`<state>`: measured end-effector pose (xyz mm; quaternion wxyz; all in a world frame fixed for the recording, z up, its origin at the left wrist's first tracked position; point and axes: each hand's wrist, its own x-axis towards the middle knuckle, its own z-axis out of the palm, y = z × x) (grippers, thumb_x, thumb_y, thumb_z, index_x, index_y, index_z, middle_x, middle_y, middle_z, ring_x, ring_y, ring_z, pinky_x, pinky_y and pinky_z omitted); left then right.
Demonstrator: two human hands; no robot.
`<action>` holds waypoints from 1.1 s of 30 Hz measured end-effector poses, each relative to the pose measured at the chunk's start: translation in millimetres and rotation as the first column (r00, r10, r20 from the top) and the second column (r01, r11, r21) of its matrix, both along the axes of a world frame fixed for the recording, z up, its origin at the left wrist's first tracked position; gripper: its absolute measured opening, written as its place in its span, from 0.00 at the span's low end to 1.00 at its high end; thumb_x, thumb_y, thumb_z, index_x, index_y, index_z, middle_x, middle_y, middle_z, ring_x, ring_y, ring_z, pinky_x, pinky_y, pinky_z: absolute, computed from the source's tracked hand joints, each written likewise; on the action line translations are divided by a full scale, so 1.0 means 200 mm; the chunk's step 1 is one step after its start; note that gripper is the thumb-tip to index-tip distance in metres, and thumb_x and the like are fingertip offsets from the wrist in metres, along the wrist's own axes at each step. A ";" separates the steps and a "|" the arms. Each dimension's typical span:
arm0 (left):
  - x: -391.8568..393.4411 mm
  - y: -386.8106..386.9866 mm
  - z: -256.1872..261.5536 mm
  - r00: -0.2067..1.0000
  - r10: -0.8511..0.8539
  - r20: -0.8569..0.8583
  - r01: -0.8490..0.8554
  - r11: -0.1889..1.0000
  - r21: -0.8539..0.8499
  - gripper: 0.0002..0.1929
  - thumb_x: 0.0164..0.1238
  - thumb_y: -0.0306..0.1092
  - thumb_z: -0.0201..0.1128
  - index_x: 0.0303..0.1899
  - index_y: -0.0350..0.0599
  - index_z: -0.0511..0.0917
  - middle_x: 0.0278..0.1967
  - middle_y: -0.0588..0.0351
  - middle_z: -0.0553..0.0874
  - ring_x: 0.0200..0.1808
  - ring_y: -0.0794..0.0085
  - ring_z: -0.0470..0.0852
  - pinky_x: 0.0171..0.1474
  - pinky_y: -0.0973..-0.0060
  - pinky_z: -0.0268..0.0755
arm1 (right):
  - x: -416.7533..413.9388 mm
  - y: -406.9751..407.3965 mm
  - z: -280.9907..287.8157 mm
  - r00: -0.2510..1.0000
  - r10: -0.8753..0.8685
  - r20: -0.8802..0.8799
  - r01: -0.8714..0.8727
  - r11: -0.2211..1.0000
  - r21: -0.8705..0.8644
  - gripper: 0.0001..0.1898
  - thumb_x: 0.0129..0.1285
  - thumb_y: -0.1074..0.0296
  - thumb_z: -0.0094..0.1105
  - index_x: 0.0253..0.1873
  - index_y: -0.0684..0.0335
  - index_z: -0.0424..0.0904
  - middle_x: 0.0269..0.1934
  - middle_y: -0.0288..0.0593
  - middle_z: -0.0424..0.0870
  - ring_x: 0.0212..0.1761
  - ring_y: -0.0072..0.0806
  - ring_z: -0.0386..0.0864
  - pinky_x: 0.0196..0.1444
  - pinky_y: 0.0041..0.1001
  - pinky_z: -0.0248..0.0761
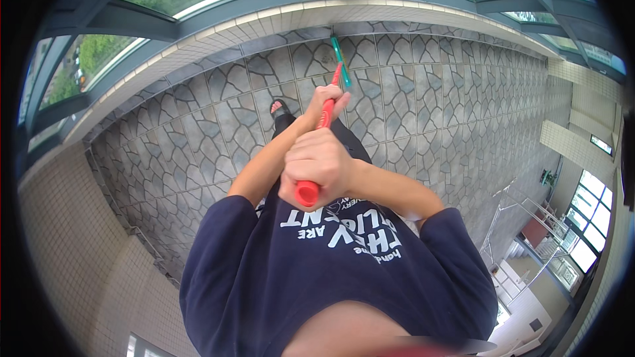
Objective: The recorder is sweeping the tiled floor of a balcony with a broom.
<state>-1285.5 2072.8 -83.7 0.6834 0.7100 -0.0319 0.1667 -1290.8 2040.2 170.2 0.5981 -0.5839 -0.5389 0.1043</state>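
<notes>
A long-handled broom runs away from me, its red handle (pixel 325 113) pointing down to a narrow green head (pixel 341 62) on the stone-patterned tiles. My right hand (pixel 318 166) is wrapped around the handle close to its round red end cap, in front of my chest. Farther down, my left hand (pixel 328 100) grips the same handle, the thumb lying along its right side. The far end of the green head lies at the foot of the low tiled wall; a little yellowish bristle shows along its right side.
A low tiled wall (pixel 317 10) curves along the front beneath framed windows. My sandalled foot (pixel 279 107) stands left of the handle. At the far right are a metal drying rack (pixel 491 223) and a plant (pixel 548 177). Another tiled wall (pixel 64 218) rises at left.
</notes>
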 end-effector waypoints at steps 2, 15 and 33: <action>0.07 -0.07 -0.03 1.000 -0.001 0.009 0.001 1.000 0.011 0.21 0.68 0.24 0.68 0.18 0.39 0.66 0.15 0.50 0.68 0.19 0.60 0.64 0.27 0.63 0.58 | 0.04 -0.04 0.01 0.999 -0.003 0.041 0.006 0.998 -0.063 0.14 0.41 0.77 0.66 0.21 0.56 0.66 0.15 0.36 0.68 0.14 0.36 0.70 0.20 0.31 0.61; 0.15 0.03 -0.25 0.981 -0.105 -0.160 0.109 0.994 0.014 0.19 0.73 0.27 0.63 0.21 0.36 0.68 0.19 0.52 0.67 0.21 0.66 0.65 0.28 0.64 0.59 | 0.14 0.00 -0.51 0.996 0.077 -0.056 -0.078 0.997 -0.028 0.14 0.43 0.58 0.70 0.22 0.54 0.71 0.19 0.36 0.76 0.21 0.40 0.79 0.23 0.39 0.67; -0.01 0.30 -0.04 0.999 -0.033 -0.025 0.034 0.998 0.049 0.18 0.72 0.26 0.65 0.21 0.36 0.70 0.19 0.51 0.73 0.20 0.65 0.68 0.28 0.66 0.63 | -0.01 0.33 -0.01 0.999 -0.052 -0.010 0.051 0.999 -0.009 0.14 0.42 0.70 0.69 0.23 0.56 0.67 0.19 0.35 0.71 0.18 0.34 0.72 0.22 0.31 0.63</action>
